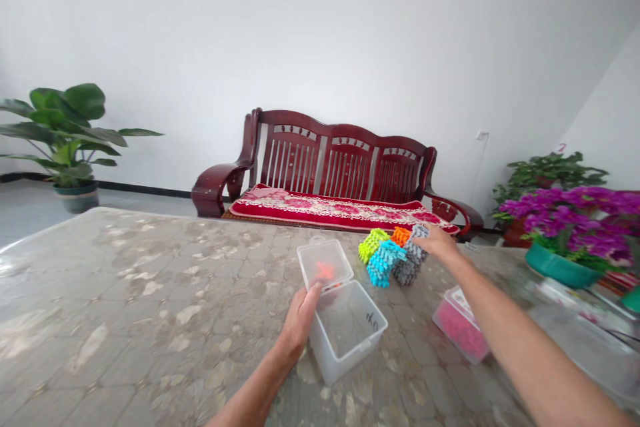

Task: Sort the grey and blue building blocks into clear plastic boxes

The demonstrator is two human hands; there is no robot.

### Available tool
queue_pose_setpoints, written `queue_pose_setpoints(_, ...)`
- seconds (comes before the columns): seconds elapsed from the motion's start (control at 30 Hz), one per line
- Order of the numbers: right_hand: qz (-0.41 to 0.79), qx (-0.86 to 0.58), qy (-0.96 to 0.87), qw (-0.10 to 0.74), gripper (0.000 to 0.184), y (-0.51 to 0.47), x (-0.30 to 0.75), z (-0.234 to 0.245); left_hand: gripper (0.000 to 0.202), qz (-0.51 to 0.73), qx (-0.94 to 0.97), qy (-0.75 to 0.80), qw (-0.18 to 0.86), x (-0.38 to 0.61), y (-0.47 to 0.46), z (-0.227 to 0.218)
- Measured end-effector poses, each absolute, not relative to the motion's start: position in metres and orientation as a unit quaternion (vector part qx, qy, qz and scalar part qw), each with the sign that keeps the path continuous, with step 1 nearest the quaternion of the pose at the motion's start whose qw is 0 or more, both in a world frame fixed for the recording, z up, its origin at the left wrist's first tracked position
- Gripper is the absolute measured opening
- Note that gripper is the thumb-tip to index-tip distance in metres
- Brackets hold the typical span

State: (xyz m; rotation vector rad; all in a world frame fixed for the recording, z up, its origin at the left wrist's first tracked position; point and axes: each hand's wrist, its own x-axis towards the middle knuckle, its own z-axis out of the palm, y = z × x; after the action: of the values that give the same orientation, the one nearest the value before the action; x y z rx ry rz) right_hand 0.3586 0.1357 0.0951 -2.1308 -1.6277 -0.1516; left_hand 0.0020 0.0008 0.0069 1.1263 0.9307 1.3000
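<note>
Fingers [429, 235] of right hand [443, 247] spread wide, tips touching gray interlocking block stack [407, 260] just ahead on counter [150, 293]; left hand [300, 320], farther from stack, sits on clear plastic box [347, 340] rim, grip unclear.

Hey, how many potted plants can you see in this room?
3. A broad-leaved plant stands on the floor at far left, a green leafy plant sits in the right corner, and purple flowers in a teal pot stand at the table's right. Others may be out of view.

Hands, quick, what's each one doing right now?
Left hand: closed on the rim of the clear plastic box.
Right hand: open, resting on the gray toy blocks.
</note>
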Motion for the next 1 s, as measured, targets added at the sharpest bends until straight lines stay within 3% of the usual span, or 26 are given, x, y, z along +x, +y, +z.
queue_pose_setpoints(0.17,0.021,-0.728,-0.608,0.317,0.057,0.103,0.324,0.122,0.044,0.543,0.485,0.394,0.561,0.002,0.004,0.001)
queue_pose_setpoints(0.23,0.116,-0.655,-0.644,0.378,0.063,0.08,0.298,0.129,0.044,0.546,0.485,0.389,0.562,0.002,0.005,-0.002)
queue_pose_setpoints(0.3,0.219,-0.588,-0.676,0.386,0.065,0.054,0.267,0.132,0.044,0.55,0.484,0.384,0.562,0.002,0.006,-0.004)
queue_pose_setpoints(0.5,0.341,-0.478,-0.775,0.235,0.061,0.004,0.193,0.108,0.048,0.549,0.51,0.357,0.558,0.002,0.008,-0.007)
queue_pose_setpoints(0.63,0.33,-0.467,-0.809,0.137,0.051,0.006,0.169,0.086,0.046,0.558,0.528,0.363,0.527,0.001,0.011,-0.009)
queue_pose_setpoints(0.83,0.217,-0.496,-0.834,0.101,0.055,0.004,0.158,0.079,0.043,0.561,0.54,0.375,0.502,0.002,0.014,-0.011)
queue_pose_setpoints(1.0,0.212,-0.494,-0.836,0.108,0.056,-0.002,0.16,0.073,0.045,0.554,0.554,0.368,0.501,0.002,0.013,-0.012)
